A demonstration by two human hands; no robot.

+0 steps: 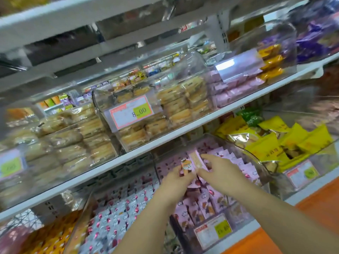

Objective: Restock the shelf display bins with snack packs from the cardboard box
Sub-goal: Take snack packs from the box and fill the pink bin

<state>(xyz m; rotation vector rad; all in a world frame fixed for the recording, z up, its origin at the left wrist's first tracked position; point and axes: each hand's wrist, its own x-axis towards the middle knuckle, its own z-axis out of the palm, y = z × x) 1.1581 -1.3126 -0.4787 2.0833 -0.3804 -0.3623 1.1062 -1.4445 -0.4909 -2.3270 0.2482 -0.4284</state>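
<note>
Pink snack pack (197, 160) sits pinched between both hands: left hand (174, 180) curled on its lower end, right hand (222, 171) gripping from 3 o'clock. Its long axis runs roughly 11 to 5. It's inside the clear bin (255, 157). The standing row (238, 163) lies at 2 o'clock, nearer the right hand I reckon.

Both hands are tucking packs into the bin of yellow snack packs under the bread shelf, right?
No. The head view shows the left hand and right hand at the bin of pink packs; the yellow packs fill the neighbouring bin on the right.
</note>
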